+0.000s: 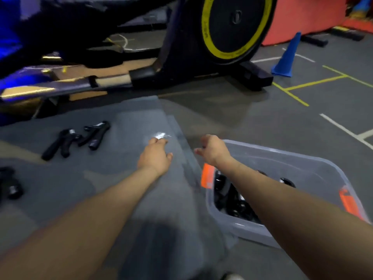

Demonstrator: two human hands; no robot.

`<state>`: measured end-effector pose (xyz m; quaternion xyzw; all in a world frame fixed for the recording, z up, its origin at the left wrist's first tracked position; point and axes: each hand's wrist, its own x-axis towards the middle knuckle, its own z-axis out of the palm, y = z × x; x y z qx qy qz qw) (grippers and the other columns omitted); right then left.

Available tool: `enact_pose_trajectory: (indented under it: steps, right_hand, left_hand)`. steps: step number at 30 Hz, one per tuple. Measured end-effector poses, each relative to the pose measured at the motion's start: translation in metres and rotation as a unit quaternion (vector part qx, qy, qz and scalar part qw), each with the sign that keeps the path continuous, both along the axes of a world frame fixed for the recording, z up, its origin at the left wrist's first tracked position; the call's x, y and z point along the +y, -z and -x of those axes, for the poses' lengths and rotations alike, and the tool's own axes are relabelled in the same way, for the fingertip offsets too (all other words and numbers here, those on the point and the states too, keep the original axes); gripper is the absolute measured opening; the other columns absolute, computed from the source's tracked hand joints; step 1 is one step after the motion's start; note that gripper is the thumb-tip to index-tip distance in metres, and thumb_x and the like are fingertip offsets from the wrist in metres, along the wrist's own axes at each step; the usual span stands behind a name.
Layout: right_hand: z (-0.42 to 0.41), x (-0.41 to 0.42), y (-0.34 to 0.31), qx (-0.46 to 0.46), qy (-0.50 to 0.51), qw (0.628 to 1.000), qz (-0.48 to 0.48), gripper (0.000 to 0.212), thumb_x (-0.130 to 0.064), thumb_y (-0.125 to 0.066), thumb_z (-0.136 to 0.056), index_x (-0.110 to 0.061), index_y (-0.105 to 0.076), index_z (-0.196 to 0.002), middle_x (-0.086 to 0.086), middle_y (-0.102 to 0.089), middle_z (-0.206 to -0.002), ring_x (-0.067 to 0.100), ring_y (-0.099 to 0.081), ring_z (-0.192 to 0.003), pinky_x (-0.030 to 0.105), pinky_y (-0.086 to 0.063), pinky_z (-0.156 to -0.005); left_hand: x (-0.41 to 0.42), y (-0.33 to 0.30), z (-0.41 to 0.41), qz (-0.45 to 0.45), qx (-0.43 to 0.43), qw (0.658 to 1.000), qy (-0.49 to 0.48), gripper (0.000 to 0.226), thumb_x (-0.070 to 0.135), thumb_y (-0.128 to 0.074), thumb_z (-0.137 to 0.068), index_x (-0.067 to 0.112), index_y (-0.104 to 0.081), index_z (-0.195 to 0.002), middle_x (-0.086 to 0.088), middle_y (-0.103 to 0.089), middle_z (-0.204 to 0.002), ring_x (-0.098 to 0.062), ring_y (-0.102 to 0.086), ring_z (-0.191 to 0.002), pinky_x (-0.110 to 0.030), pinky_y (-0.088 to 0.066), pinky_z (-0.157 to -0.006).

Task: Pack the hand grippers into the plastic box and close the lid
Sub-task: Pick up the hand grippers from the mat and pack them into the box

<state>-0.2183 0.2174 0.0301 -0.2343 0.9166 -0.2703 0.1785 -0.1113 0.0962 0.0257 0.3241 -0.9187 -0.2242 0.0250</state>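
1. Box [314, 164]: clear plastic, standing on the grey floor [302, 122] at lower right, open on top, with an orange latch [206, 176] on its near-left end and another on its right end.
2. Contents: several black hand grippers [228, 197] lie inside the box, partly hidden by the right forearm; their number cannot be told.
3. Lid [141, 122]: a clear, blurred sheet lying flat just left of the box, its right edge close beside the box's left end.
4. Left hand [155, 156]: palm down over the lid, fingers reaching forward. Blur hides whether the fingertips touch or grip the lid, so the grip cannot be told.
5. Right hand [212, 150]: over the gap between lid and box, fingers loosely curled. Whether it holds the lid edge cannot be told.
6. Loose items: two black hand grippers [76, 138] lie on the floor to the left, well apart from the box; more dark ones [10, 186] sit at the left edge of view.
7. Surroundings: an exercise machine [222, 37] with a yellow-ringed wheel stands beyond, with a blue cone [286, 57] to its right.
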Motion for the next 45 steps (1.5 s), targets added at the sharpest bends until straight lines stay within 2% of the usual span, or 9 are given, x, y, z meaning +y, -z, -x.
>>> enact_pose_trajectory:
  steps: [6,14,20,25,27,32,40,43,45]
  right_hand:
    - [-0.05,-0.135,-0.012,-0.048,-0.053,0.997,0.019,0.048,-0.026,-0.065,-0.087,-0.007,-0.054,-0.13,0.015,-0.06,-0.128,0.03,-0.055,-0.122,0.033,-0.043,-0.102]
    - [-0.081,-0.294,0.037,-0.088,-0.123,0.989,0.002,0.049,-0.023,-0.065,-0.088,-0.005,-0.05,-0.13,0.015,-0.056,-0.132,0.03,-0.053,-0.124,0.033,-0.042,-0.101]
    - [-0.08,-0.362,0.083,-0.094,-0.105,0.99,-0.002,0.044,-0.029,-0.069,-0.084,-0.007,-0.056,-0.12,0.012,-0.061,-0.126,0.029,-0.057,-0.118,0.031,-0.046,-0.091]
    - [-0.08,-0.393,0.108,-0.078,-0.039,0.996,0.016,0.068,-0.037,-0.075,-0.076,0.0,-0.048,-0.127,0.019,-0.053,-0.132,0.032,-0.053,-0.123,0.037,-0.045,-0.099]
    - [-0.081,-0.399,0.112,-0.075,-0.023,0.997,0.018,0.068,-0.034,-0.076,-0.075,-0.001,-0.049,-0.127,0.019,-0.052,-0.132,0.032,-0.054,-0.121,0.038,-0.047,-0.098]
    - [-0.076,-0.388,0.108,0.012,-0.023,0.999,-0.024,0.034,-0.016,-0.055,-0.088,-0.006,-0.059,-0.12,0.017,-0.057,-0.129,0.031,-0.057,-0.119,0.035,-0.049,-0.092]
    - [-0.057,-0.283,0.051,0.024,-0.055,0.99,-0.124,0.031,-0.013,-0.059,-0.085,-0.01,-0.057,-0.116,0.01,-0.061,-0.125,0.03,-0.06,-0.115,0.03,-0.049,-0.089]
    - [-0.047,-0.219,0.019,0.015,-0.032,0.99,-0.136,0.007,-0.004,-0.059,-0.083,-0.008,-0.053,-0.084,0.012,-0.065,-0.11,0.03,-0.064,-0.1,0.03,-0.049,-0.076]
    - [-0.038,-0.173,0.001,0.018,0.0,0.992,-0.127,0.026,-0.001,-0.057,-0.082,-0.01,-0.04,-0.064,0.011,-0.059,-0.089,0.029,-0.061,-0.084,0.027,-0.045,-0.067]
  left_hand:
    - [-0.114,-0.002,-0.075,-0.008,-0.002,0.995,-0.097,0.045,0.027,-0.052,-0.092,0.017,-0.042,-0.135,-0.007,-0.034,-0.144,-0.028,-0.045,-0.128,-0.038,-0.039,-0.105]
    - [-0.244,0.045,-0.122,-0.022,-0.011,0.982,-0.186,0.046,0.022,-0.053,-0.092,0.011,-0.042,-0.135,-0.011,-0.039,-0.137,-0.029,-0.045,-0.127,-0.037,-0.036,-0.104]
    - [-0.296,0.08,-0.117,-0.022,0.001,0.97,-0.244,0.043,0.024,-0.055,-0.09,0.013,-0.048,-0.131,-0.012,-0.041,-0.136,-0.033,-0.043,-0.127,-0.041,-0.038,-0.105]
    - [-0.315,0.096,-0.108,-0.005,0.009,0.972,-0.234,0.042,0.024,-0.054,-0.091,0.011,-0.047,-0.13,-0.013,-0.041,-0.136,-0.031,-0.04,-0.129,-0.039,-0.036,-0.103]
    - [-0.316,0.101,-0.105,0.001,0.006,0.974,-0.225,0.043,0.025,-0.054,-0.091,0.01,-0.047,-0.13,-0.013,-0.04,-0.136,-0.03,-0.038,-0.13,-0.039,-0.035,-0.104]
    - [-0.313,0.106,-0.103,0.011,0.012,0.972,-0.233,0.038,0.021,-0.054,-0.091,0.009,-0.05,-0.127,-0.01,-0.04,-0.135,-0.028,-0.037,-0.128,-0.04,-0.038,-0.101]
    - [-0.253,0.067,-0.084,0.004,0.011,0.982,-0.19,0.042,0.02,-0.053,-0.091,0.008,-0.046,-0.131,-0.014,-0.041,-0.137,-0.033,-0.039,-0.129,-0.041,-0.036,-0.104]
    - [-0.205,0.044,-0.068,-0.003,0.021,0.989,-0.148,0.042,0.021,-0.052,-0.092,0.01,-0.046,-0.132,-0.014,-0.039,-0.137,-0.032,-0.038,-0.13,-0.042,-0.037,-0.103]
    - [-0.166,0.029,-0.055,-0.002,0.027,0.993,-0.113,0.042,0.021,-0.051,-0.092,0.011,-0.046,-0.133,-0.013,-0.039,-0.138,-0.032,-0.038,-0.13,-0.041,-0.037,-0.103]
